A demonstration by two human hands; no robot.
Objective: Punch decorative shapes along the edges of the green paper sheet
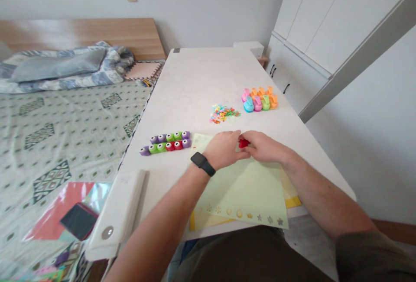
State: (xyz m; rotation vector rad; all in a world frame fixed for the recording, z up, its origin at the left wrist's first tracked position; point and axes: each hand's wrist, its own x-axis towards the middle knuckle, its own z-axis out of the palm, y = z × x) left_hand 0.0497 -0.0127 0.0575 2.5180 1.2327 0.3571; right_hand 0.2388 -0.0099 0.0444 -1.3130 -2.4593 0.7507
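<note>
A small red craft punch (pixel 243 143) shows between my two hands at the far edge of a pale green sheet of paper (pixel 250 186). My right hand (pixel 264 145) is closed round the punch from the right. From the left, my left hand (pixel 225 148), with a black watch on its wrist, grips the sheet close beside the punch; its fingertips are partly hidden. Along the sheet's near edge runs a row of cut-out shapes (pixel 239 213), among them a heart, a crown and a star. Yellow paper (pixel 293 202) lies under the sheet.
Small purple, green and red punches (pixel 165 142) stand in two rows at left. Colourful paper cut-outs (pixel 224 113) lie beyond my hands, larger punches (pixel 259 100) to their right. A long white device (pixel 118 212) sits at the table's left edge, near a dark phone (pixel 79 221) on the bed.
</note>
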